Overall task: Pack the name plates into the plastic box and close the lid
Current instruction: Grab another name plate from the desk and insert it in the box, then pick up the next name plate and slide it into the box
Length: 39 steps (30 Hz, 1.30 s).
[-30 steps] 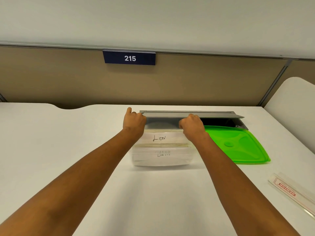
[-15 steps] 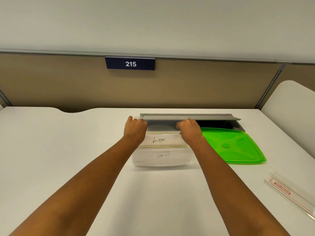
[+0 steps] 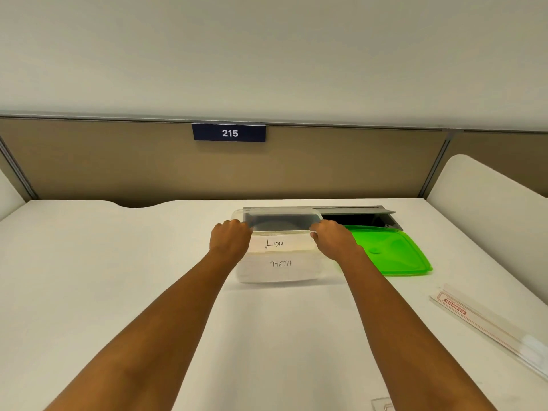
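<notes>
A clear plastic box (image 3: 315, 216) stands on the white desk, a little right of centre. Inside it, a white name plate marked LION (image 3: 278, 244) stands upright along the near wall. A second plate marked BETH (image 3: 280, 264) shows below it through the wall. My left hand (image 3: 229, 241) curls around the left end of the LION plate at the box's rim. At the right end, my right hand (image 3: 333, 238) grips the same way. The green lid (image 3: 391, 256) lies flat on the desk just right of the box.
Behind the box a grey cable flap (image 3: 355, 209) stands open over a dark slot (image 3: 353, 220). A long clear packet with a red label (image 3: 486, 324) lies at the right edge. A tan partition with a 215 sign (image 3: 229, 132) closes the back.
The view has tilted up a little. Both hands have slid slightly toward me along the box's sides, and the BETH writing now reads clearly through the wall.
</notes>
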Motion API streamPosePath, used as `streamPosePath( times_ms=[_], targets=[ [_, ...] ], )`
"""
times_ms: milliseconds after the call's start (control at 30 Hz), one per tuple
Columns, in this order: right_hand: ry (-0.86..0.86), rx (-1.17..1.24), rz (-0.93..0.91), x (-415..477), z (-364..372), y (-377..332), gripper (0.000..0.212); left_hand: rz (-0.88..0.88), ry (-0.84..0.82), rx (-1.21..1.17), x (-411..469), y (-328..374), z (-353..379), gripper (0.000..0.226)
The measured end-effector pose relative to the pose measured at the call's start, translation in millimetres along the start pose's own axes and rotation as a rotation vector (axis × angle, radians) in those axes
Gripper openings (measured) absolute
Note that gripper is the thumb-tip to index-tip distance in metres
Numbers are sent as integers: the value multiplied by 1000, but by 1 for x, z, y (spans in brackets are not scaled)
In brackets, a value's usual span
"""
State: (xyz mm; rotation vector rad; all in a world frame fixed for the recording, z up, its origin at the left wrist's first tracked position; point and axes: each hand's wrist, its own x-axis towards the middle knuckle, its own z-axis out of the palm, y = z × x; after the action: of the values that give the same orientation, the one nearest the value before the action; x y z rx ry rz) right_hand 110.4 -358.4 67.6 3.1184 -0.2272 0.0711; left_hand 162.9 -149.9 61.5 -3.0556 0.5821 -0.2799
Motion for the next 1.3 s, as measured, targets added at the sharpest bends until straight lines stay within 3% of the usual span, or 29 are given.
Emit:
streamPosePath(
  times_ms=[433,700,1067,1300],
  targets=[
    [25,145,97,-100,0,-21,36,6,-9,-188,-88,-5,-7,43],
    [189,292,169,-146,0,0,34,65,57,-328,-120,34,-16,41],
    [262,344,309,-178,16,134,31,83,10,-561,-108,179,-7,39],
    [185,298,361,-197,35,239,35,-95,-70,-968,-94,291,14,33]
  ],
)
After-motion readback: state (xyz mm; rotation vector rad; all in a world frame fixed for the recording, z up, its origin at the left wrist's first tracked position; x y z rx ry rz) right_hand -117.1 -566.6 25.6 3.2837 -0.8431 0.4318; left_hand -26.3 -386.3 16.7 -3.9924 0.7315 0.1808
